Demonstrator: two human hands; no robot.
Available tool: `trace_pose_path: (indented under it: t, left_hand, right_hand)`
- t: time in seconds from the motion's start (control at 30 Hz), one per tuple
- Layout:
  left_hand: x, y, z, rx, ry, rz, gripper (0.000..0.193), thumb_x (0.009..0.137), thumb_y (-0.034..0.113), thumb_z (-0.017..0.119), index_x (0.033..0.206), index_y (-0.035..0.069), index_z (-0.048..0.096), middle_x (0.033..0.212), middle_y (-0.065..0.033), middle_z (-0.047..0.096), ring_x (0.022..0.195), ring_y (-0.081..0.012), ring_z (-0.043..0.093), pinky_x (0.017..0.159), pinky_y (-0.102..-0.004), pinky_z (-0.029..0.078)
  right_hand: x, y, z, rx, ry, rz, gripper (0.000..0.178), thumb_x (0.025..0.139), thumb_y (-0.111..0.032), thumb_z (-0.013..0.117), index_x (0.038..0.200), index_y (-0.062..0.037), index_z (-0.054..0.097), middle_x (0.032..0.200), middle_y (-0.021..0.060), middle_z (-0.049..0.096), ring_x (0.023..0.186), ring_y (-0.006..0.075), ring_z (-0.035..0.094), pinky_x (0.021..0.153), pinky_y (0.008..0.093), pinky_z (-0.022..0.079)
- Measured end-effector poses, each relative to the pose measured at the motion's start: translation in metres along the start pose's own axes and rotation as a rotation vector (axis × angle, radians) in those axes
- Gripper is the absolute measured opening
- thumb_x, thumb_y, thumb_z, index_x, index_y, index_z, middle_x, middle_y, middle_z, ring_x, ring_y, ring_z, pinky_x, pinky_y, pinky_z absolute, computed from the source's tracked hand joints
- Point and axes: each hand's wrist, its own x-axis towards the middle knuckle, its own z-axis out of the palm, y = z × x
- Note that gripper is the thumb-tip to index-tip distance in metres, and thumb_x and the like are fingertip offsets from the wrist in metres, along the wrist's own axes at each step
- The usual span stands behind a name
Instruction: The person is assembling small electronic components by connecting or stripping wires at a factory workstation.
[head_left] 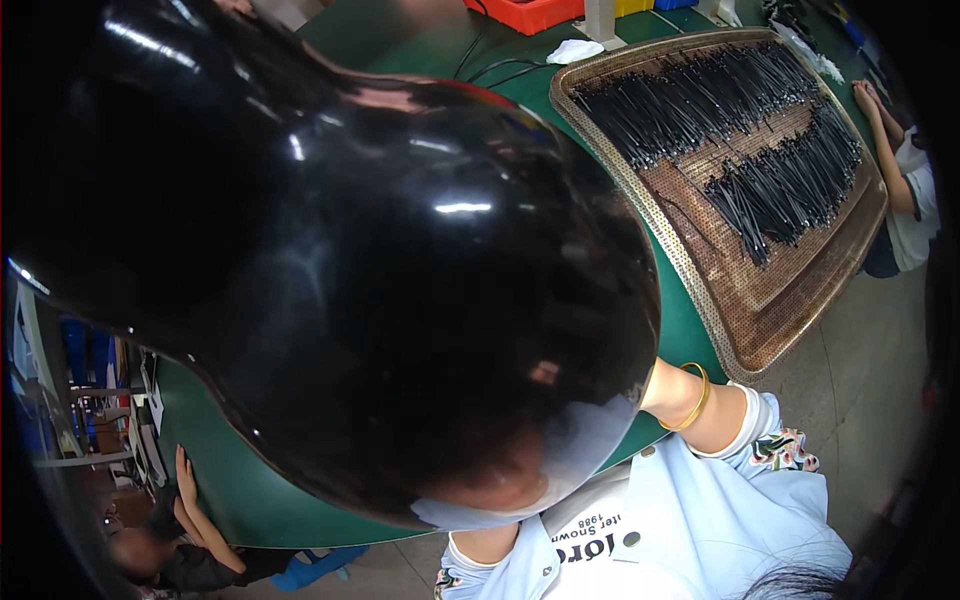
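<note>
A large glossy black curved housing, perhaps a lamp hood (400, 300), fills the left and middle of the head view. Behind it both of my hands are hidden. My right forearm (722, 412), with a gold bangle (697, 398) at the wrist, passes under the hood's lower right edge. Only a short piece of my left forearm (485, 545) shows below the hood. What either hand holds or touches does not show. Right of the hood lies a brown perforated tray (800, 285) with two rows of thin black rods or cut cables (785, 185).
The green tabletop (230, 460) shows around the hood. A white crumpled piece (575, 51) and dark cables (510, 68) lie behind the tray, near a red bin (530, 14). Other people sit at the right (905, 180) and lower left (205, 510). Shelving (90, 400) stands at the left.
</note>
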Motion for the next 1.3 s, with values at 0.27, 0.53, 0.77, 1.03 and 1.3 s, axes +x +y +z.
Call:
trace_pose_path:
  t: [0.27, 0.53, 0.77, 1.03, 1.3]
  left_hand:
    - [-0.004, -0.001, -0.002, 0.114, 0.014, 0.089, 0.018, 0.067, -0.008, 0.052, 0.085, -0.01, 0.051, 0.081, -0.0121, 0.055, 0.074, -0.0147, 0.053, 0.072, -0.0243, 0.04]
    - [-0.001, 0.003, 0.003, 0.097, 0.041, 0.043, 0.015, 0.068, -0.007, 0.05, 0.083, -0.01, 0.052, 0.081, -0.0123, 0.055, 0.073, -0.0141, 0.053, 0.071, -0.023, 0.039]
    - [0.0, 0.001, 0.002, 0.064, 0.026, 0.046, 0.018, 0.068, -0.007, 0.05, 0.086, -0.01, 0.051, 0.082, -0.012, 0.055, 0.075, -0.0138, 0.052, 0.072, -0.023, 0.038]
    - [0.001, -0.001, 0.007, -0.006, 0.011, 0.058, 0.018, 0.067, -0.007, 0.05, 0.085, -0.008, 0.051, 0.082, -0.0113, 0.055, 0.075, -0.0137, 0.052, 0.072, -0.0235, 0.038]
    - [-0.002, 0.004, 0.0, -0.001, 0.055, -0.029, 0.014, 0.068, -0.007, 0.049, 0.082, -0.006, 0.05, 0.078, -0.0096, 0.053, 0.067, -0.0123, 0.049, 0.063, -0.0212, 0.037]
  right_hand:
    - [0.0, -0.001, 0.002, -0.099, 0.02, 0.066, 0.014, 0.069, -0.008, 0.058, 0.08, 0.0008, 0.056, 0.072, 0.004, 0.055, 0.069, 0.0084, 0.05, 0.063, 0.0216, 0.04]
    - [0.001, -0.003, 0.001, -0.002, -0.003, 0.036, 0.014, 0.071, -0.008, 0.056, 0.083, 0.0004, 0.056, 0.077, 0.0047, 0.055, 0.072, 0.0087, 0.05, 0.067, 0.0216, 0.04]
    - [0.001, 0.0, 0.0, -0.038, 0.005, -0.002, 0.019, 0.072, -0.009, 0.056, 0.088, 0.0, 0.053, 0.082, 0.0049, 0.054, 0.077, 0.0093, 0.05, 0.07, 0.0222, 0.04]
    - [-0.001, -0.001, -0.003, -0.032, 0.034, 0.005, 0.012, 0.074, -0.007, 0.053, 0.082, 0.0015, 0.055, 0.077, 0.0058, 0.054, 0.073, 0.01, 0.051, 0.067, 0.022, 0.04]
    - [0.0, 0.0, -0.002, 0.069, 0.002, 0.079, 0.013, 0.075, -0.008, 0.051, 0.082, 0.0021, 0.054, 0.076, 0.0054, 0.054, 0.071, 0.0095, 0.051, 0.066, 0.0218, 0.04]
